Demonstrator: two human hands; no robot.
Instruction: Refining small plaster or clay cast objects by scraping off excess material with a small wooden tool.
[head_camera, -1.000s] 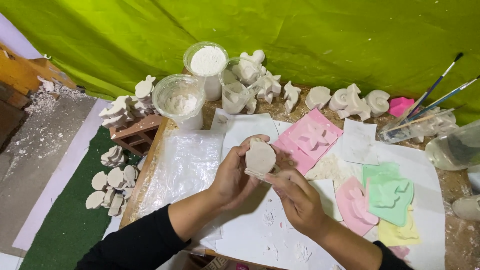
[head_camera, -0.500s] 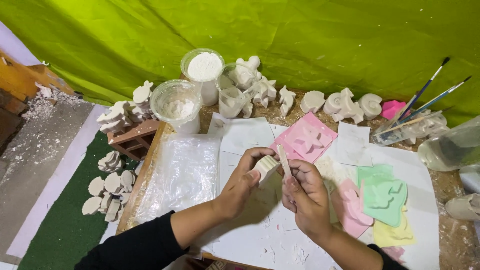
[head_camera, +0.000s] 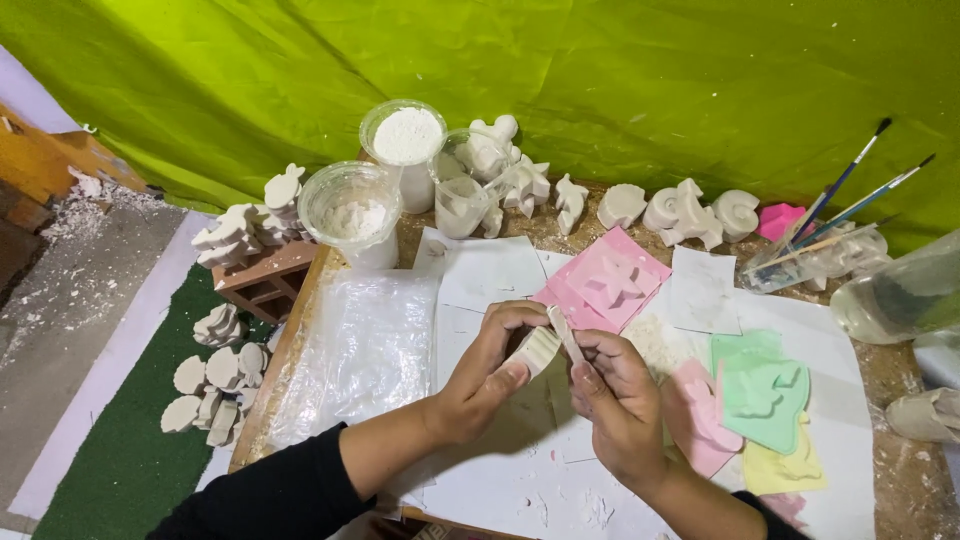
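Cast piece (head_camera: 535, 350) turned edge-on since earlier; left hand (head_camera: 490, 375) grips it, right hand (head_camera: 615, 395) pinches scraper stick (head_camera: 565, 333). Risk: hard scraping chips fragile edge.

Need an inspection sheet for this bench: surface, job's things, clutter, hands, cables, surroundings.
Surface: table covered with white paper sheets, dusty.
Job's things: white plaster cast, thin flat tool against it.
Clutter: pink mould, green mould, powder tubs, plaster figures, brushes, plastic sheet.
Hands: left hand grips the cast; right hand holds the tool.
Cables: nothing seen.
Surroundings: green cloth backdrop, casts on green mat.
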